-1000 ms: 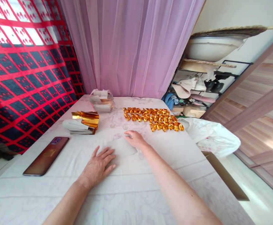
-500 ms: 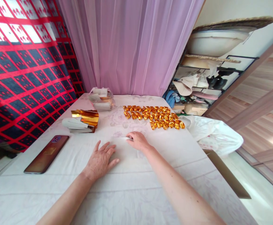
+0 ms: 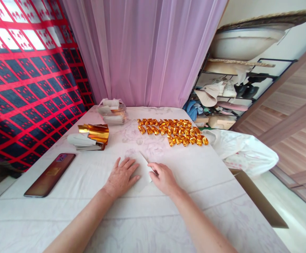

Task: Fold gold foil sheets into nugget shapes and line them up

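Observation:
A pale sheet of paper (image 3: 143,173) lies on the cloth between my hands, one edge slanting up off the table. My left hand (image 3: 122,176) rests flat on its left part, fingers spread. At the slanting right edge, my right hand (image 3: 164,178) pinches the paper between thumb and curled fingers. Part of the sheet is hidden under both hands. Beyond them sit several folded gold foil paper pieces (image 3: 176,130) in rows.
A stack of gold and white paper sheets (image 3: 93,137) lies at the left, with a phone (image 3: 51,174) nearer me. Behind stands a clear plastic bag (image 3: 112,111) of papers. A white plastic bag (image 3: 245,149) and a cardboard box (image 3: 258,196) are beyond the table's right edge.
My right hand has moved toward me, and the paper's edge now slants instead of running across. My left hand has shifted slightly right, still flat.

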Tool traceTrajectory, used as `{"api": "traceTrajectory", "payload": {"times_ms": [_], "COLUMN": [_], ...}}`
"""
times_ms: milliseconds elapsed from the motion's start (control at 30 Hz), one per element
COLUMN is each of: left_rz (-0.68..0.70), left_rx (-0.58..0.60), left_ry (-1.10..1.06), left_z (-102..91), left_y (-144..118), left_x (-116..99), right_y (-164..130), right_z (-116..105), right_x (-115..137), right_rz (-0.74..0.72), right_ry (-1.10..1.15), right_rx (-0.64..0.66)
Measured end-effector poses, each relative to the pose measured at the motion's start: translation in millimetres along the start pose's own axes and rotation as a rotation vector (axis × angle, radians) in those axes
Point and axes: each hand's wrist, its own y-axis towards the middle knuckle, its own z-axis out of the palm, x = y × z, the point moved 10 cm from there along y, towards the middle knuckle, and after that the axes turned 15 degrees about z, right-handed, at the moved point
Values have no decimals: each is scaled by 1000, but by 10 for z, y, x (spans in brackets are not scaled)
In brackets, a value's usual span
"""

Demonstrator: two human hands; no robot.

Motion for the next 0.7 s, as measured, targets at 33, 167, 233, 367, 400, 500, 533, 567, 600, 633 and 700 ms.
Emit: {"api": "traceTrajectory", "payload": {"times_ms": [33, 167, 233, 367, 400, 500, 533, 567, 600, 633, 700], "left_rz": [23, 96, 109, 112, 107, 105, 111, 116, 117, 116, 111], "left_rx": [16, 89, 132, 183, 186, 173, 164, 159, 156, 160, 171], "left_ry": [-20, -112, -156, -217, -226, -243, -249, -256, -264, -273, -289], "left_z": [25, 98, 125, 141, 141, 123, 112, 103, 98, 96, 97], "left_y": [-1, -9, -11, -23, -33, -72, -85, -98, -110, -121, -138], "left_x": [-3, -6, -1, -14, -19, -59, -79, -98, -112, -123, -139], "right_y": [-60, -298, -360, -386, -384, -393, -403, -415, -427, -436, -445], "right_z": [-18, -26, -43, -92, -106, -169, -192, -211, -224, -232, -222], "right_x": [31, 142, 143, 141, 147, 192, 212, 231, 246, 256, 263], "right_rz": [-46, -215, -234, -260, -269, -302, -314, -325, -336, -342, -349], "right_ry": [17, 5, -7, -61, -83, -114, -109, -96, -79, -58, -17], "right_rx": [8, 111, 125, 68, 43, -29, -49, -61, -66, -66, -45]}}
